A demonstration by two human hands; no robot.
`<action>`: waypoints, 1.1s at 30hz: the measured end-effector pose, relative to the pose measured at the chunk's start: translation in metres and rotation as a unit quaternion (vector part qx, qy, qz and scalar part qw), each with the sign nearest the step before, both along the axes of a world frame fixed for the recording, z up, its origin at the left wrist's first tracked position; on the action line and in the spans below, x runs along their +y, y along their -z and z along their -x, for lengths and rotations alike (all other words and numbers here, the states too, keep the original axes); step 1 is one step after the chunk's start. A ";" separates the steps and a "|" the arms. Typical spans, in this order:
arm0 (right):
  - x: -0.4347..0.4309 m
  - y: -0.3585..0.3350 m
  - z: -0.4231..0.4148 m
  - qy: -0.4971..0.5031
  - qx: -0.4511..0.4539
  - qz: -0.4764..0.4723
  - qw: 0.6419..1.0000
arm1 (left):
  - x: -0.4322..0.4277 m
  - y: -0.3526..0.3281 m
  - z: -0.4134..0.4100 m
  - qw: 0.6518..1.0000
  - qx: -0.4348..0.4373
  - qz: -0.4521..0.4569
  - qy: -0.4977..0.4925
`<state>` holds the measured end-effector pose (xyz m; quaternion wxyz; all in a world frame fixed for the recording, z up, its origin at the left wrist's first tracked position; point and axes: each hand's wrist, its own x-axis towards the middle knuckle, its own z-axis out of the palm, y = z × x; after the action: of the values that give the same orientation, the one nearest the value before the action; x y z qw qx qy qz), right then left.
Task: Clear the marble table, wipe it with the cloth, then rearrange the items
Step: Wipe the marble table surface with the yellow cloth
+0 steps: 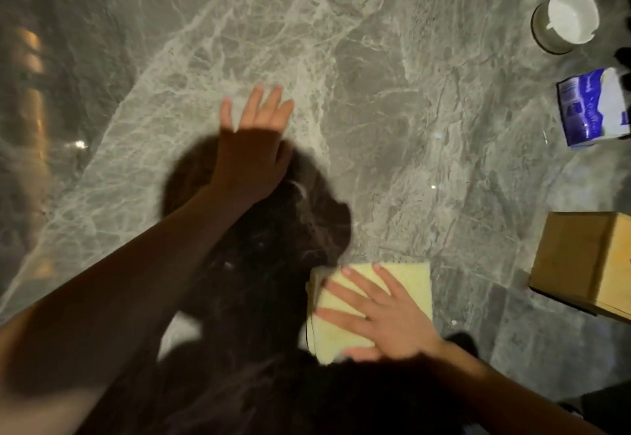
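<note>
A grey veined marble table [375,110] fills the view. A folded pale yellow cloth [406,284] lies flat near its front edge. My right hand [382,318] presses down on the cloth with fingers spread, covering its lower left part. My left hand [252,141] rests flat on the bare marble further back and to the left, fingers apart, holding nothing. A dark shadow of my head falls between the two hands.
At the right edge stand a white ashtray [570,19] on a round base, a blue and white tissue pack [594,110] and a brown cardboard box [587,260]. A blurred golden shape [27,93] shows at the far left.
</note>
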<state>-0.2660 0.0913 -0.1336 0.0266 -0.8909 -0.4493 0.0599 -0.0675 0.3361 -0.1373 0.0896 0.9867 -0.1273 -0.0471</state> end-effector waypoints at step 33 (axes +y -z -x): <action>-0.065 -0.006 -0.401 0.289 0.010 -0.004 0.957 | -0.071 0.008 -0.057 0.997 -0.048 -0.043 -0.040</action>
<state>0.1347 0.0268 -0.1279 0.0504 -0.9820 -0.1728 0.0565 -0.0108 0.2656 -0.1452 0.0428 0.9951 -0.0893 -0.0013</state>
